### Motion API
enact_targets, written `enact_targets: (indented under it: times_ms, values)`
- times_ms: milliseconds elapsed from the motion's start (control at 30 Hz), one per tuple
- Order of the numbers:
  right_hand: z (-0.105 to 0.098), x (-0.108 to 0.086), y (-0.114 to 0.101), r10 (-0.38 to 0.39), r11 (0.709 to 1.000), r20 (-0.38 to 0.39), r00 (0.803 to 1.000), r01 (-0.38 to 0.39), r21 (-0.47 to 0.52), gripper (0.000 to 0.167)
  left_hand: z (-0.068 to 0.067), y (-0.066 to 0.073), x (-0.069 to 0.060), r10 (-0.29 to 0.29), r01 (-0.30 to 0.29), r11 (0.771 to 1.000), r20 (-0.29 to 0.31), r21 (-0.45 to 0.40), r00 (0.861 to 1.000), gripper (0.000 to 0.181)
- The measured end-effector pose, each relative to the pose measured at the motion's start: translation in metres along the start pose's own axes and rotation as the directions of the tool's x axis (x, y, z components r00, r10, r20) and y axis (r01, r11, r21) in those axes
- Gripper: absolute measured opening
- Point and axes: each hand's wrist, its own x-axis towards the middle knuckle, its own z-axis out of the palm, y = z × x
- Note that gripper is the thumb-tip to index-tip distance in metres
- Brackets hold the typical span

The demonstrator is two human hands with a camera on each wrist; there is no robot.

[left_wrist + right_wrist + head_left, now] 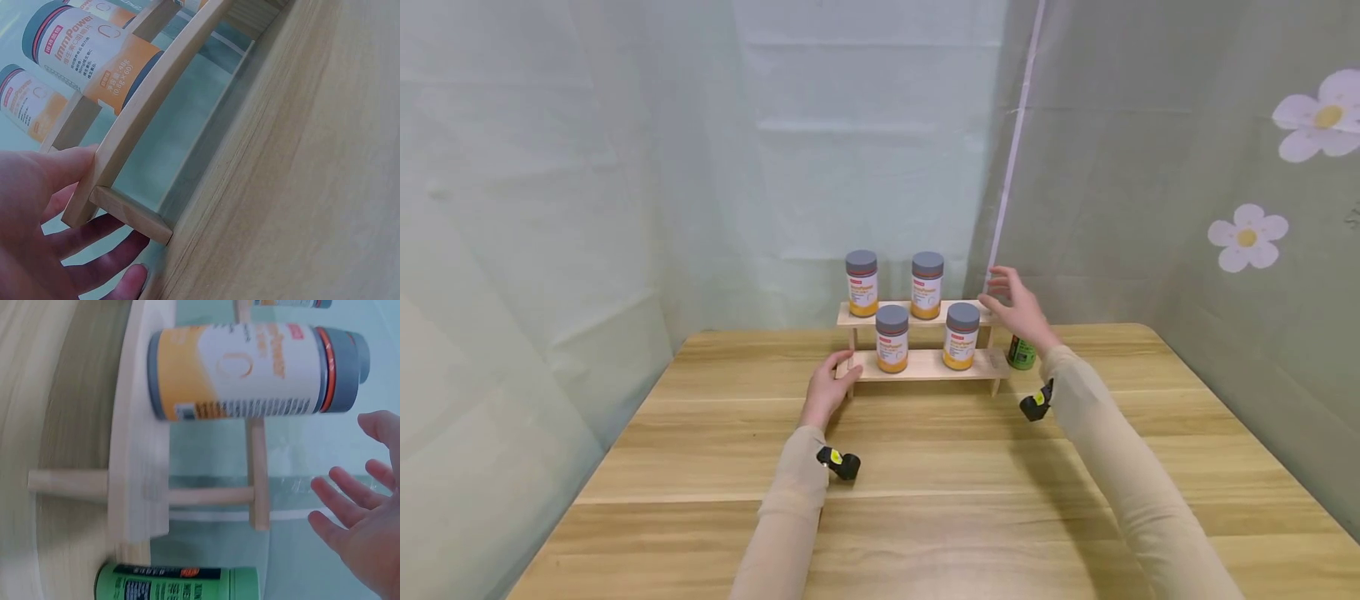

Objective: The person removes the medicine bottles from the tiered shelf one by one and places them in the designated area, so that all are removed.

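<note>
At the left we see a pale sheet (512, 208) hanging beside a wood-grain table (662, 467), and then the left hand (831, 387) at the left end of a two-step wooden shelf (925, 365), which stands towards the far side of the table. In the left wrist view we find its thumb resting on the near step and its other fingers reaching under and behind that end, so that it grips the board, with those fingers slightly apart. On the shelf we count four upright jars with grey lids and white-and-orange labels: a far left jar (862, 293) on the higher far step, a near left jar (892, 346) on the near step, a far right jar (927, 293) and a near right jar (961, 343), none touching another. Right of these we see the right hand (1021, 312) raised by the right end of the far step, fingers spread and holding nothing, near the near right jar's lid yet apart from it. Past the shelf's right end we see a green container (1022, 353), partly hidden by the right wrist, and farther right two white flowers (1247, 238) on a grey sheet (1120, 192).
</note>
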Motion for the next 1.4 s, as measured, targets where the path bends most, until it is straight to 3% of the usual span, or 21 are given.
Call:
enact_targets:
  times_ms: [433, 900, 1400]
  values:
    - [0.016, 0.008, -0.017, 0.070, 0.997, 0.012, 0.997, -0.071, 0.011, 0.058, -0.001, 0.002, -0.001, 0.002, -0.002, 1.000, -0.003, -0.006, 1.000, 0.047]
    - [0.026, 0.025, -0.036, 0.007, 1.000, 0.053, 0.999, -0.006, -0.025, 0.062, -0.004, 0.001, 0.002, 0.005, -0.005, 1.000, -0.006, -0.012, 1.000, 0.048]
    - [0.035, 0.042, -0.052, 0.033, 0.999, 0.078, 0.996, -0.030, -0.035, 0.071, -0.004, 0.002, -0.001, 0.038, -0.038, 0.999, -0.024, -0.005, 0.999, 0.047]
